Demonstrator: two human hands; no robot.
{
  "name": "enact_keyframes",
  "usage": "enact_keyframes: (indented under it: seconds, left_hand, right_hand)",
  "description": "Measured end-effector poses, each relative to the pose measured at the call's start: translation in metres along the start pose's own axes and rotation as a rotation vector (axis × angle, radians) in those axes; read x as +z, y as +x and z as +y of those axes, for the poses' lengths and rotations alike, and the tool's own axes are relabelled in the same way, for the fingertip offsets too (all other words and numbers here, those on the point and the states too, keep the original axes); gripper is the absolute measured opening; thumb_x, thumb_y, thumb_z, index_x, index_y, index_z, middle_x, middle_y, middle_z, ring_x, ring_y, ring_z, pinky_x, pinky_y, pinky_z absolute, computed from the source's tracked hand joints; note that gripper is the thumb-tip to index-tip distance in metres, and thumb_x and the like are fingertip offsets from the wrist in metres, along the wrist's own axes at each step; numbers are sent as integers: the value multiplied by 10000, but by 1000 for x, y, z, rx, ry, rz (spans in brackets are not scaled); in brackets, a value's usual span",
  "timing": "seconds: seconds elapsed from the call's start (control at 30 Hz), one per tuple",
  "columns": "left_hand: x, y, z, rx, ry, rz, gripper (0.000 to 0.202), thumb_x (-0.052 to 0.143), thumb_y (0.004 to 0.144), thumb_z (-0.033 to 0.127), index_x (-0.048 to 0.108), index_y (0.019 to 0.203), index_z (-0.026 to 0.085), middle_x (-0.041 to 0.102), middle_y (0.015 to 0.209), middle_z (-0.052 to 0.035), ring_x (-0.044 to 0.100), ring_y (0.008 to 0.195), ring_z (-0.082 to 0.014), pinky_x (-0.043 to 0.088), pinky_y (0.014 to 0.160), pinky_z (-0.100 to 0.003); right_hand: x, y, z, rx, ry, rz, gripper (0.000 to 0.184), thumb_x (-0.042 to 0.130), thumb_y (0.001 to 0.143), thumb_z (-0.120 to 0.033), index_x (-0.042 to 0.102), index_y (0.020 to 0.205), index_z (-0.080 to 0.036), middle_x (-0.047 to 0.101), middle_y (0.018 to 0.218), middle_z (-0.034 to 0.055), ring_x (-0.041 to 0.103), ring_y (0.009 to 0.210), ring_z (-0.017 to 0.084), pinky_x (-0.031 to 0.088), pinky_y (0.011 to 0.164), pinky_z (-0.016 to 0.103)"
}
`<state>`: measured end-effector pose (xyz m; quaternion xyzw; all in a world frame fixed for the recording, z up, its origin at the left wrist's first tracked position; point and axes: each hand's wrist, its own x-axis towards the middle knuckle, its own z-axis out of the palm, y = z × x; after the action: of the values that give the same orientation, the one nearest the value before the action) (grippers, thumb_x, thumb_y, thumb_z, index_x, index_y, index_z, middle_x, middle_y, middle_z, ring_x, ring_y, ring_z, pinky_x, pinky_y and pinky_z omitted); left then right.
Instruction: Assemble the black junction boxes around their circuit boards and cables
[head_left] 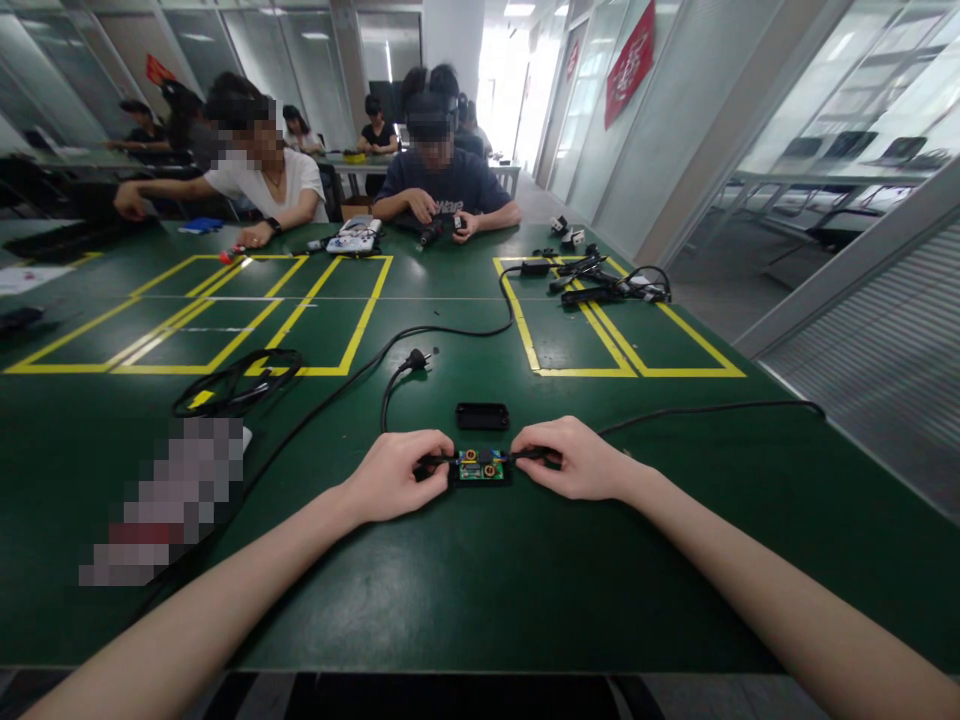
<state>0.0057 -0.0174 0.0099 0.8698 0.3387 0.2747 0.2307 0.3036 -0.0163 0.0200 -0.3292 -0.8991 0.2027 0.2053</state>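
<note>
In front of me a small green circuit board [481,468] with copper-coloured coils sits in an open black plastic case half [480,484]. My left hand [401,475] is closed, its fingers pinching a black power cord at the case's left end. That cord seems to lead behind the hand to a black plug [416,360]. On the other side, my right hand [574,460] is closed on a black cable [675,410] at the case's right end, which trails off to the right. Just beyond the board lies the black case cover [482,416], hollow side showing.
A coiled black cord [240,385] and a blurred-out object [169,500] lie at left. A long cord [420,330] crosses the green table [390,600]. Adapters and cables [600,280] are heaped at far right. Across the table, one person [442,180] holds a tool; another [262,180] reaches sideways.
</note>
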Motion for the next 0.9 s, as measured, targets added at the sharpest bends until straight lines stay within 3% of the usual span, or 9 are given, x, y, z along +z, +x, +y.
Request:
enact_keyframes:
  seconds: [0.4, 0.5, 0.67, 0.8, 0.9]
  left_hand:
    - [0, -2, -2, 19, 5, -27, 124, 576, 889, 199, 682, 953, 209, 686, 766, 22, 594, 589, -112, 466, 584, -218]
    - [0, -2, -1, 19, 26, -11, 111, 581, 912, 201, 685, 950, 202, 684, 843, 0, 594, 604, -106, 455, 563, -213]
    - [1, -2, -1, 0, 93, 44, 123, 593, 958, 208, 711, 994, 208, 702, 948, -21, 633, 664, -118, 494, 610, -233]
    - [2, 0, -4, 27, 121, 93, 139, 590, 990, 209, 726, 1018, 210, 739, 946, -39, 692, 818, -175, 546, 730, -286]
    - [2, 1, -5, 46, 133, 112, 142, 596, 1001, 222, 737, 1017, 214, 755, 936, -56, 694, 898, -211, 565, 789, -330]
  right_hand:
    - [2, 0, -3, -32, -42, -28, 133, 603, 946, -215, 725, 900, -187, 681, 687, 0, 574, 538, 120, 410, 570, 243]
    - [4, 0, 0, -9, -80, -17, 139, 606, 956, -232, 733, 920, -188, 692, 687, -1, 596, 541, 125, 422, 573, 245]
    - [5, 1, 7, -7, -148, 87, 155, 617, 972, -256, 736, 1055, -202, 759, 849, 53, 713, 724, 186, 528, 674, 288]
    - [5, 3, 8, -96, -143, 145, 158, 579, 999, -230, 719, 1069, -209, 762, 1047, 106, 731, 954, 233, 588, 814, 350]
    - [5, 4, 8, -130, -135, 131, 163, 571, 1006, -211, 722, 1067, -217, 760, 1010, 94, 725, 924, 228, 593, 795, 352]
